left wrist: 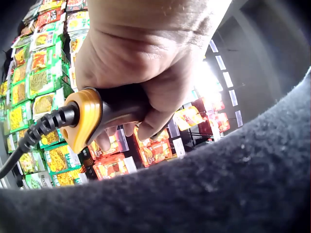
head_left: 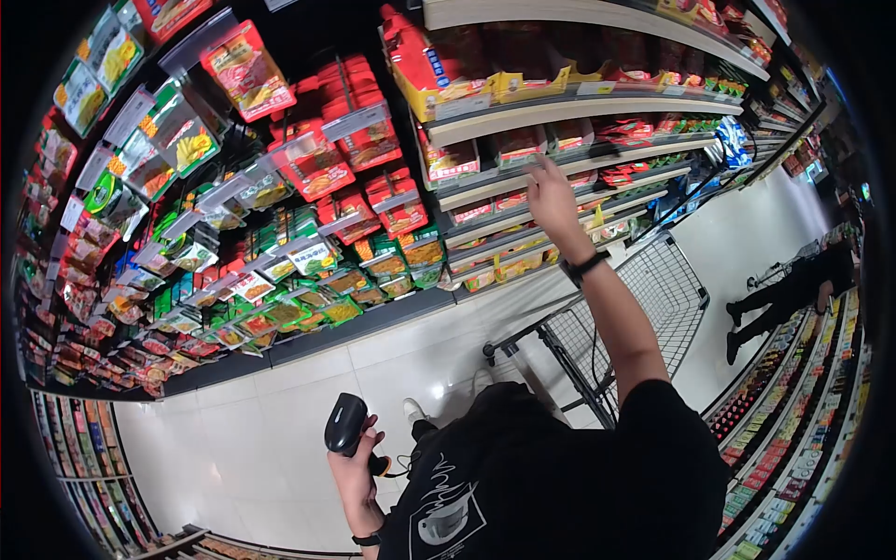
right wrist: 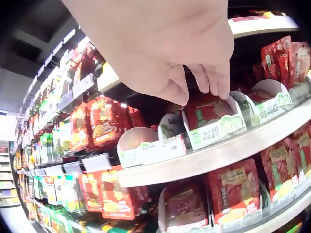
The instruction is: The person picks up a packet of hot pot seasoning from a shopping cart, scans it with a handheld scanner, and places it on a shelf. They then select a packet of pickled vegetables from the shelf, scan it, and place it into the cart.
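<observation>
My left hand (head_left: 355,471) grips a black handheld scanner (head_left: 346,424) low in front of the body. In the left wrist view the fingers of that hand (left wrist: 141,63) curl round the scanner's dark handle (left wrist: 124,104), which has an orange end and a coiled cable (left wrist: 41,131). My right hand (head_left: 557,205) reaches to a shelf of boxed red packets. The right wrist view shows this hand (right wrist: 170,48) with slightly bent fingers over a white display box (right wrist: 216,131) of red packets (right wrist: 206,112); whether the fingertips touch them, I cannot tell.
Hanging packets (head_left: 247,70) fill the rack at the left. A wire shopping cart (head_left: 665,294) stands beside my right arm, on the white tiled floor (head_left: 252,448). A person in dark clothes (head_left: 793,297) is at the far right, near another stocked shelf (head_left: 784,448).
</observation>
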### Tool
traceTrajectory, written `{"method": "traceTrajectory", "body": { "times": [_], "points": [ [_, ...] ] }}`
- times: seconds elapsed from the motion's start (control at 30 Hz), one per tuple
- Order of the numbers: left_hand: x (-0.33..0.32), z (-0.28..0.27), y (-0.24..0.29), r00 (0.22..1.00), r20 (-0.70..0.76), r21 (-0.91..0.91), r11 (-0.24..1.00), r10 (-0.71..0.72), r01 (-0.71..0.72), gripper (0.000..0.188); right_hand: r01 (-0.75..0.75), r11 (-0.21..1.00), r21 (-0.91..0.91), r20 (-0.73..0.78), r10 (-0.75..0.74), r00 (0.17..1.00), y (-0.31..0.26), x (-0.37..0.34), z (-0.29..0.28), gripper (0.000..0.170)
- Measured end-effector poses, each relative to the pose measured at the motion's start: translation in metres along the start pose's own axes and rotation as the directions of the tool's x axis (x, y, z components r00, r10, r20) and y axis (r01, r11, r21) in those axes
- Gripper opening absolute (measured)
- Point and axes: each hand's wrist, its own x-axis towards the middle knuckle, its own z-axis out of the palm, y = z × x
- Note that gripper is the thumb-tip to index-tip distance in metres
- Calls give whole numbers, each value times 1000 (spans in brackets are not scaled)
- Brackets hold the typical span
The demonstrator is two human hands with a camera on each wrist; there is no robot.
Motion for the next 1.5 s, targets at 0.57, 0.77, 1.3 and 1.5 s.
{"method": "traceTrajectory", "body": {
  "times": [0.57, 0.77, 1.3, 1.5],
  "points": [
    [47, -18, 10, 965, 259, 136, 991, -35, -1, 39, -154, 974, -163, 613, 223, 758, -151, -317, -90, 81],
    [61, -25, 14, 917, 391, 183, 983, -82, 10, 39, -476, 809, -344, 609, 578, 543, -148, -367, -140, 73],
    [102, -69, 7, 786, 616, 237, 965, -58, -115, 36, -456, 460, -762, 330, 882, 337, -147, -502, -234, 38],
    [108, -91, 10, 806, 585, 315, 941, -89, -125, 32, -392, 417, -820, 289, 893, 345, -156, -512, -238, 37]
  ]
}}
